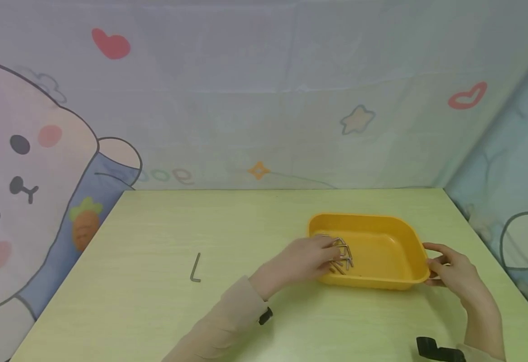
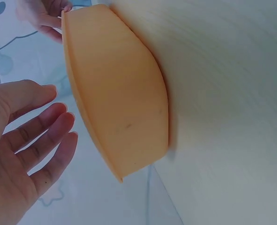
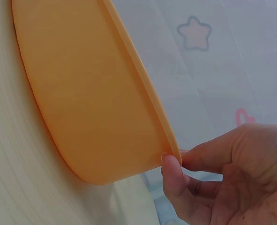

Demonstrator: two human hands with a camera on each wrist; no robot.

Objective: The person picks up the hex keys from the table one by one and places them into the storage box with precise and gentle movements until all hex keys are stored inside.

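only the head view shows hex keys (image 1: 343,254) under the relaxed left hand (image 1: 306,261); right hand (image 1: 454,271) pinches the tray (image 1: 395,246).

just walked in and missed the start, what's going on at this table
A person sits at a pale wooden table with a yellow plastic tray in front of them. The right hand pinches the tray's right rim. The left hand reaches over the tray's left edge, fingers straight, at a small heap of metal hex keys lying inside; whether it touches them is hard to tell. One more hex key lies alone on the table, well left of the tray.
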